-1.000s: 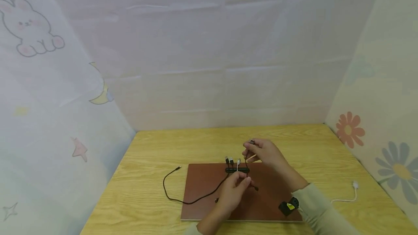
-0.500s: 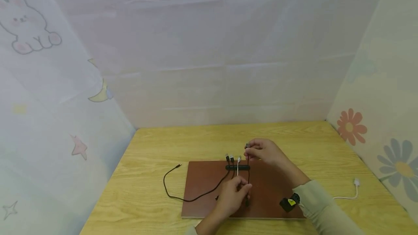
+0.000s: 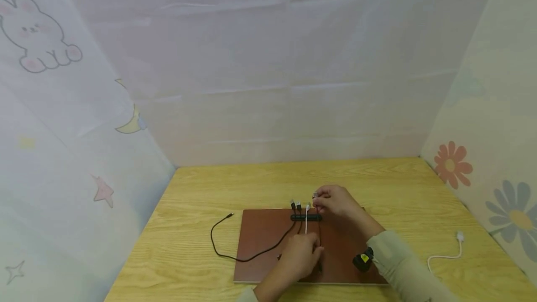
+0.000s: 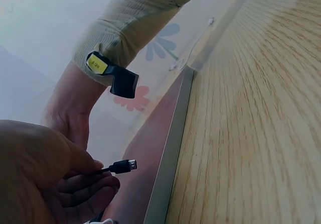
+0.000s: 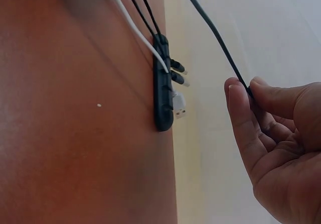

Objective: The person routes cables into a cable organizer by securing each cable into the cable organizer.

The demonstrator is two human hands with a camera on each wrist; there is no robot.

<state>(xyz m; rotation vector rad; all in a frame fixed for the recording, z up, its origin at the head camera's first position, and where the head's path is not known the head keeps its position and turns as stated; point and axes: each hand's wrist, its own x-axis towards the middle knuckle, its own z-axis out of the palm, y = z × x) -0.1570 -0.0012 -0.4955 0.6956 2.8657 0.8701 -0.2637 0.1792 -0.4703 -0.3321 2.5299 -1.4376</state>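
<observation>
A black USB cable (image 5: 213, 30) is stretched between my two hands. Thumb and fingers of my right hand (image 3: 337, 201) pinch it just below its USB-A plug (image 3: 315, 195), above the far edge of the brown board. My left hand (image 3: 298, 259) grips the other end, and a small black plug (image 4: 122, 166) sticks out past the fingertips in the left wrist view. A black cable organizer (image 5: 163, 101) lies along the board's far edge. Two black cables and a white cable (image 5: 131, 23) sit in its slots, plugs pointing away. The stretched cable is apart from it in the right wrist view.
The brown board (image 3: 256, 227) lies on a wooden table (image 3: 189, 199). One black cable (image 3: 247, 260) loops off the board's left side. A white cable end (image 3: 445, 257) rests on the table at right. Printed sheets stand behind and at both sides.
My right hand has come down and slightly nearer with the USB-A plug. My left hand has drawn nearer to me, and the cable between them has gone from slack to taut.
</observation>
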